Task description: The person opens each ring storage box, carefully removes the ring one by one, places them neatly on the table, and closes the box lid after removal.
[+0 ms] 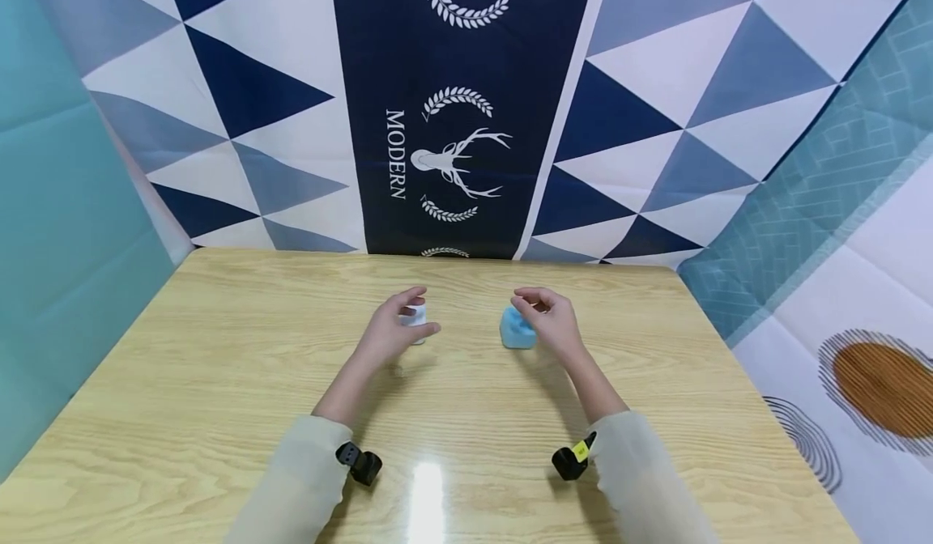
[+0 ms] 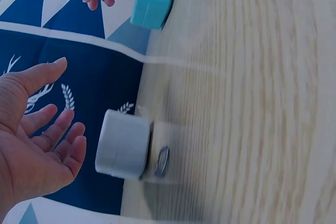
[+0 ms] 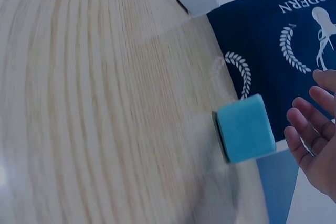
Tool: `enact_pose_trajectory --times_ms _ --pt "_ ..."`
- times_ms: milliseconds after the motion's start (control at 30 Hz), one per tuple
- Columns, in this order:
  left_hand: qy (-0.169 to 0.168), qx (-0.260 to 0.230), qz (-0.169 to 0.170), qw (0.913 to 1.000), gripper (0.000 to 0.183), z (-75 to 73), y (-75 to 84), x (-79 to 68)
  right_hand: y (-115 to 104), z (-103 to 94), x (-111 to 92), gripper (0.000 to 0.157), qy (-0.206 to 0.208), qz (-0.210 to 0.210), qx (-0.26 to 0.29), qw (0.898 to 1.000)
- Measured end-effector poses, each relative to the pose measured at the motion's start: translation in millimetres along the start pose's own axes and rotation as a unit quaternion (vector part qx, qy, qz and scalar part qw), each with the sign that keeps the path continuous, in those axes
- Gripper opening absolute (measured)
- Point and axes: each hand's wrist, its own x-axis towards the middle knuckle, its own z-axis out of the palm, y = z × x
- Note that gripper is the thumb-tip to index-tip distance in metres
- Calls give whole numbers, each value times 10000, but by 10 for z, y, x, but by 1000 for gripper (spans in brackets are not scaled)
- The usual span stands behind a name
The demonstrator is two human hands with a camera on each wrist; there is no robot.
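Observation:
My left hand [image 1: 389, 329] hovers at a small white rounded cube [image 1: 419, 316], fingers loosely bent and thumb apart. In the left wrist view, a gap shows between these fingers and the white cube [image 2: 123, 144], which stands on the table. Over on the right, my right hand [image 1: 550, 321] is beside a light blue rounded cube [image 1: 514, 332]. Its fingers are relaxed and hold nothing. The right wrist view shows the blue cube [image 3: 245, 128] on the table, apart from the fingertips. A small shiny oval thing [image 2: 163, 161] lies close to the white cube.
The wood-grain table [image 1: 466, 414] reflects a bright light near its front. Behind it hangs a patterned cloth [image 1: 466, 204] with triangles and a deer print. Teal cloth [image 1: 73, 228] closes the left side, and another printed cloth [image 1: 838, 301] the right.

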Motion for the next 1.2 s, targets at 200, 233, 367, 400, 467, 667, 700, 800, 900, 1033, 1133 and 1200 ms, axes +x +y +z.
enact_pose_trajectory --times_ms 200,233,367,400,467,667,700,800,900,1033,1133,1200 --pt "-85 -83 248 9996 64 158 32 25 92 -110 -41 29 138 130 2 9998" --pt "-112 -81 264 9996 64 179 42 30 105 -122 -44 29 144 146 3 9998" --pt "-199 -55 322 9993 63 273 99 33 160 -182 -55 32 153 199 -78 9997" --pt "-207 -48 342 9992 63 300 108 35 173 -199 -59 33 143 210 -112 9996" --pt "-211 -22 406 9990 62 352 118 42 201 -232 -65 33 116 233 -177 9995" --pt "-304 1 425 9986 61 500 112 79 266 -301 -86 34 5 278 -362 9990" --pt "-336 -4 414 9986 62 524 106 85 278 -308 -90 35 -35 294 -391 9988" --pt "-427 20 373 9984 62 589 95 94 310 -317 -104 38 -189 351 -431 9983" --pt "-473 162 356 9981 63 651 94 101 342 -316 -110 40 -378 372 -469 9975" --pt "-532 321 328 9975 63 731 117 117 375 -309 -118 41 -557 390 -535 9962" --pt "-603 377 279 9971 63 794 123 147 397 -305 -127 43 -674 394 -585 9952" --pt "-627 429 237 9968 63 835 114 175 404 -301 -132 45 -774 411 -587 9944"
